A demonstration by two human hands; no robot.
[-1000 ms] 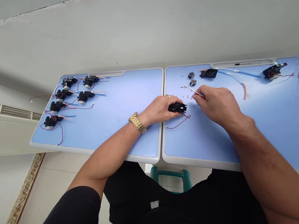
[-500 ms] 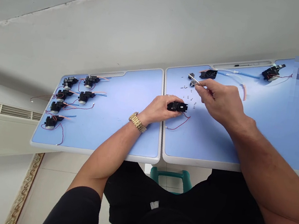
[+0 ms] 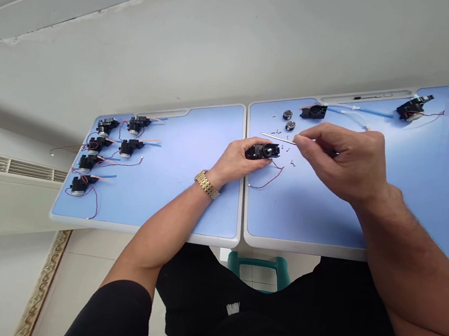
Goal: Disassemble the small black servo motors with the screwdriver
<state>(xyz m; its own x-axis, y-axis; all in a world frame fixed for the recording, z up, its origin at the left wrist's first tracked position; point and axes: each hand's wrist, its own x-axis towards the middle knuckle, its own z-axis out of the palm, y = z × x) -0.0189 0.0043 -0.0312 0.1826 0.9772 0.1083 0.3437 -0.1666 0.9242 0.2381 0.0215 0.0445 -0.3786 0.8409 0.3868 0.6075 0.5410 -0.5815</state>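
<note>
My left hand (image 3: 239,160) is closed around a small black plastic housing (image 3: 264,151), its round opening turned up; a twisted red and dark wire (image 3: 276,177) trails from it onto the table. In my right hand (image 3: 338,160) is a screwdriver (image 3: 274,137), its thin metal shaft pointing left just above the housing; the grip is hidden in the fingers. Beyond the hands lie two round metal-and-black parts (image 3: 290,125). Several tiny screws (image 3: 292,163) are scattered between them and my left hand.
Several black assemblies with wires (image 3: 129,147) stand on the left table (image 3: 186,196). A black shell with tubes (image 3: 313,111) and another assembly (image 3: 413,108) lie at the back of the right table (image 3: 310,216). A gap (image 3: 243,205) separates the tables.
The screwdriver has moved from the round parts toward the housing, its shaft now lying nearly level. My left hand has tilted the housing so its round opening shows.
</note>
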